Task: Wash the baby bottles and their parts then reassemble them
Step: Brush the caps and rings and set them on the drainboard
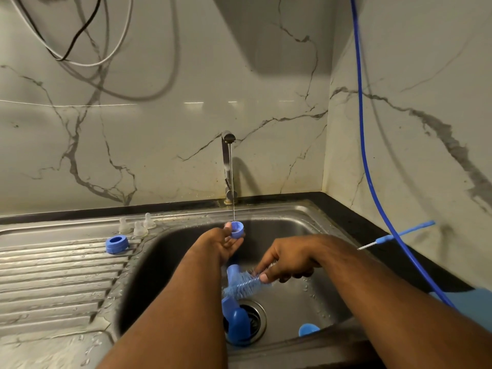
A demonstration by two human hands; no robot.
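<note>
Right hand grips brush, left hand pinches ring.

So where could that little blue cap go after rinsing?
The ribbed draining board, in front of the blue ring and the three clear teats, is bare. The sink is crowded: blue parts sit over the drain, and the right hand holds a brush above them. The left hand holds the cap under the tap.
</note>
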